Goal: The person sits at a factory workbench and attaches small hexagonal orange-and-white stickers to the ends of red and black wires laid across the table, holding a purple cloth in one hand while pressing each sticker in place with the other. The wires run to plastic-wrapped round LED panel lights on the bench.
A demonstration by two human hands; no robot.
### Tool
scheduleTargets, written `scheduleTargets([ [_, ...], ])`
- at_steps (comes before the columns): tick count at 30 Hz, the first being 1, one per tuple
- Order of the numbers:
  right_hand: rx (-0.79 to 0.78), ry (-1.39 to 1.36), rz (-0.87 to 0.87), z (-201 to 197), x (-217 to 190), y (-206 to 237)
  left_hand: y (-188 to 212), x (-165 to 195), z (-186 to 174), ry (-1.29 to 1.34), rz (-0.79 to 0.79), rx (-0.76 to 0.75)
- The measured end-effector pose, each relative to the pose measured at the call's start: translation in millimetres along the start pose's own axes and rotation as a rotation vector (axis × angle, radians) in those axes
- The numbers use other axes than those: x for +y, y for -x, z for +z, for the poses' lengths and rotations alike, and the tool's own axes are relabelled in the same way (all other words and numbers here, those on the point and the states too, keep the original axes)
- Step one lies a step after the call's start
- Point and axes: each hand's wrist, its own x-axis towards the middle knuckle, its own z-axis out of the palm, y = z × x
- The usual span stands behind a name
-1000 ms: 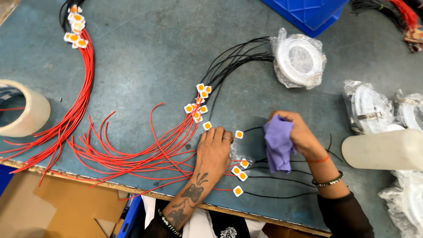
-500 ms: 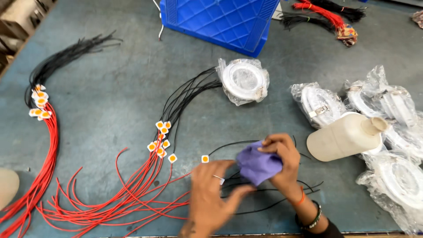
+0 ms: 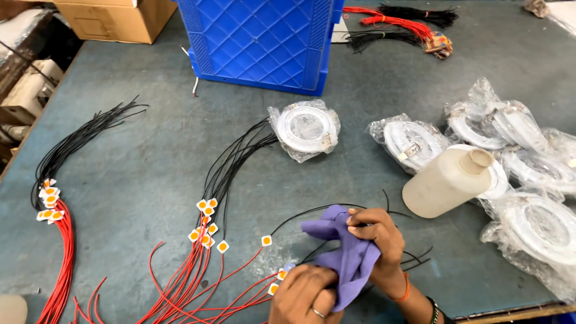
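Observation:
My right hand (image 3: 377,239) grips a crumpled purple cloth (image 3: 345,255) at the near edge of the grey-green table (image 3: 138,150). My left hand (image 3: 303,295) sits just below it, fingers curled against the cloth's lower part, with a small white-and-orange chip (image 3: 282,274) on red and black wires right beside it. More such chips (image 3: 207,225) lie in a cluster to the left, their red wires (image 3: 180,288) fanning toward me and black wires (image 3: 231,162) running away.
A cream plastic bottle (image 3: 447,180) lies on its side right of my hands. Several round white fittings in clear bags (image 3: 306,127) are spread across the right half. A blue crate (image 3: 258,39) stands at the back, a cardboard box (image 3: 111,18) behind it. Another wire bundle (image 3: 51,207) lies far left.
The view has tilted up, so the crate and far table show more. My left hand has drawn in under the cloth, and both hands now sit lower in the frame.

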Motion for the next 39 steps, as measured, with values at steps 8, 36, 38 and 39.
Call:
scheduleTargets([
  [8, 0.057, -0.637, 0.391, 12, 2, 13, 14, 4, 18, -0.088, 0.032, -0.048],
  [36, -0.459, -0.326, 0.664, -32, 48, 12, 72, -42, -19, -0.327, -0.742, -0.345],
  [38, -0.444, -0.360, 0.580, -17, 47, 5, 76, -34, -11, -0.252, -0.697, -0.362],
  [39, -0.456, -0.444, 0.569, -10, 47, 2, 79, -31, -9, -0.213, -0.670, -0.371],
])
